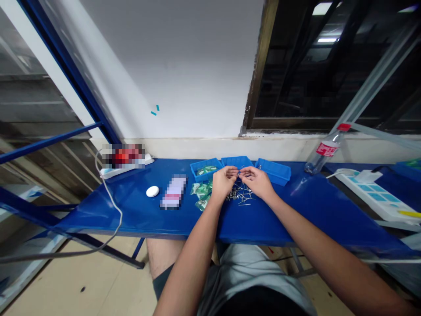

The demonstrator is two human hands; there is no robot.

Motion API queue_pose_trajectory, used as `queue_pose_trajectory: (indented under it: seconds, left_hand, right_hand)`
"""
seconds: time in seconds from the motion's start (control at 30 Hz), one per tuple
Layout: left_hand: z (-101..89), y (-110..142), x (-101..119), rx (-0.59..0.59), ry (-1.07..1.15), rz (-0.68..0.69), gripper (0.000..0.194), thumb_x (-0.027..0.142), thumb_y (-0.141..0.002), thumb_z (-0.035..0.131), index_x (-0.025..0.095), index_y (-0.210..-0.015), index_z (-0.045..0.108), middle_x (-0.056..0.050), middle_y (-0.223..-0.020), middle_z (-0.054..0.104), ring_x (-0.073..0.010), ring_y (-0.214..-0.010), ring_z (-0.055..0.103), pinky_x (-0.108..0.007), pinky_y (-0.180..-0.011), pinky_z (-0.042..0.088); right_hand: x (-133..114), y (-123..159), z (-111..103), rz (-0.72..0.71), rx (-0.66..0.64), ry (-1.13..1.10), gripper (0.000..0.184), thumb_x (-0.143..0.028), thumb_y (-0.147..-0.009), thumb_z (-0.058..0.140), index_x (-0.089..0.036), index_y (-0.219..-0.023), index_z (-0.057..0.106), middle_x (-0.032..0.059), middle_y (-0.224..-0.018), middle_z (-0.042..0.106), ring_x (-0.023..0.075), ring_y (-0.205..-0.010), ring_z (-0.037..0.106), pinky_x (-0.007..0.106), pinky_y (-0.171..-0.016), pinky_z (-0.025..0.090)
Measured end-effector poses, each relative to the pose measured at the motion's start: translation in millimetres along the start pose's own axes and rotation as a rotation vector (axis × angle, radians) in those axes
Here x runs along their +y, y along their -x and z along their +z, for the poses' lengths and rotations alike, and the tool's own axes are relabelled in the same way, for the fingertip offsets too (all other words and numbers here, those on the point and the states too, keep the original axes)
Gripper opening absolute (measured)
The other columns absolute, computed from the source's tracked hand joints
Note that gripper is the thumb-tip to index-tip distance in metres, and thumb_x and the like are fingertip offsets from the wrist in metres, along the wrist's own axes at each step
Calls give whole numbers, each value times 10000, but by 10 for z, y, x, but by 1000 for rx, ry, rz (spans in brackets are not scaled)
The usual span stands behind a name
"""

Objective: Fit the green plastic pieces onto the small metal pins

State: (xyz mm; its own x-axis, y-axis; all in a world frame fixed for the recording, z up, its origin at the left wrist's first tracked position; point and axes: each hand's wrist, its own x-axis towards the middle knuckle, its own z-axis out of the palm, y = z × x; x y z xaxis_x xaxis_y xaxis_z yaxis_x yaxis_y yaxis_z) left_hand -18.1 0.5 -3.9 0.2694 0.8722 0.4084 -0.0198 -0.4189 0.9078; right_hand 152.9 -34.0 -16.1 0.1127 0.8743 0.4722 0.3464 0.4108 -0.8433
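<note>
My left hand point(224, 181) and my right hand point(255, 181) meet fingertip to fingertip over the blue table, in front of the blue bins. Both are closed in a pinch, and whatever lies between the fingers is too small to make out. Below them is a loose heap of thin silvery metal pins point(242, 195), perhaps rivets. Beside my left wrist lie small green-and-clear plastic packets point(201, 191). More packets fill the left blue bin point(197, 177). My hands partly cover the middle blue bin point(235, 160); the right blue bin point(278, 173) stands beside my right hand.
On the left are a white round case point(152, 192), a blurred-out flat phone-like object point(173, 193) and a power strip point(126, 170) with a cable. A plastic bottle point(325, 151) and a second power strip point(378, 195) stand right. The wall point(184, 79) borders the table point(131, 215).
</note>
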Motion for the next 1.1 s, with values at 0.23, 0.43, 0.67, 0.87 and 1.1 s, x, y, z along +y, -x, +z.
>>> queue_pose_trajectory:
  seconds: [0.23, 0.43, 0.67, 0.87, 1.1]
  left_hand:
    - [12, -65, -12, -8, 369, -113, 456, 71, -741, 821, 116, -1172, 677, -150, -1112, 777, -211, -981, 753, -415, -980, 604]
    - [3, -50, 34, -30, 431, -97, 527, 132, -742, 863, 130, -1230, 665, -152, -1153, 769, -224, -1011, 752, -441, -1009, 587]
    - [13, -42, 44, -43, 367, -99, 492, 144, -764, 862, 124, -1218, 677, -162, -1161, 772, -232, -1031, 757, -434, -1010, 590]
    - [12, -37, 46, 7, 260, -98, 387, 161, -813, 814, 120, -1180, 694, -173, -1145, 777, -240, -1003, 764, -423, -971, 604]
    - [16, -49, 15, 47, 252, -125, 325, 123, -830, 749, 113, -1152, 705, -140, -1055, 784, -189, -889, 760, -351, -892, 599]
  right_hand:
    - [-73, 2, -16, -36, 42, -97, 270, -375, -825, 786, -223, -1029, 695, 85, -1020, 755, 235, -931, 735, 384, -825, 635]
    - [-136, 7, -24, -96, 67, -100, 333, -338, -837, 778, -230, -1134, 674, 75, -1033, 734, 233, -946, 728, 369, -800, 614]
    - [-156, -35, -122, -204, 67, 170, 213, -251, -868, 668, -226, -1079, 663, 53, -958, 691, 199, -765, 651, 332, -667, 541]
    - [-12, -127, -445, -297, 205, 721, 198, -183, -899, 566, -203, -1022, 719, 125, -1042, 694, 311, -1056, 610, 446, -974, 491]
    - [187, -126, -548, -83, 187, 952, 237, -290, -949, 544, -201, -929, 762, 133, -971, 746, 347, -1021, 575, 476, -909, 434]
